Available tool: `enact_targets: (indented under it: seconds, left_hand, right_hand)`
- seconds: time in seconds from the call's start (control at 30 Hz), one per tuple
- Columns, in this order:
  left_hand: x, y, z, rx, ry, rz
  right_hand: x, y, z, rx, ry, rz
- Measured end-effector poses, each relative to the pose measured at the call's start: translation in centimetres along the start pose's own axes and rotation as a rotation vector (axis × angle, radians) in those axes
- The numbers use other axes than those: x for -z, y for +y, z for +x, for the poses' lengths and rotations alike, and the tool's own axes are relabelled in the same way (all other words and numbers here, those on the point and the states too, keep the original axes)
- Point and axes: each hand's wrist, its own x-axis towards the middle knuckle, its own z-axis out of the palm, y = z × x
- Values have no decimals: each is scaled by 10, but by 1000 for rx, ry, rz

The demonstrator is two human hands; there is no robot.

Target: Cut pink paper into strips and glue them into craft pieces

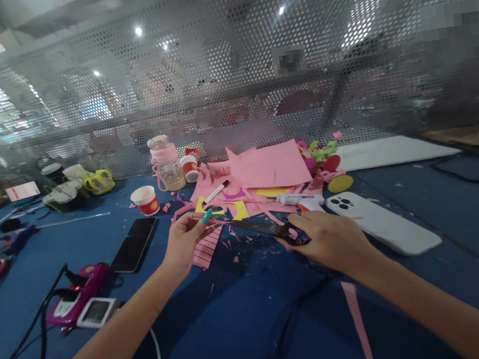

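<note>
Fingers pinched, my left hand (182, 241) holds a small pink paper piece, mostly hidden at the fingertips; a teal nail shows on it. My right hand (330, 237) is closed around the handles of black scissors (259, 226). Their blades point left and reach my left fingertips, above the blue table. How far the blades are parted is hard to see. Just below my left hand is a pink paper piece with dark lines (207, 249). Small pink scraps (236, 259) lie under the scissors. Behind the hands is a pile of pink sheets (271, 166).
A glue gun (300, 199), marker (215, 192) and white phone (383, 223) lie near my right hand. To the left are a black phone (134, 245), paper cup (145, 201), pink-lidded bottle (167, 164) and purple power strip (80, 294) with cords. A perforated metal screen (217, 87) stands behind.
</note>
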Motion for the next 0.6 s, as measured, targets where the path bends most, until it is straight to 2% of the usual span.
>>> enact_targets:
  seconds: [0.6]
  left_hand:
    - [0, -1, 0, 29, 18, -32]
  right_hand:
    - [3, 1, 1, 102, 122, -81]
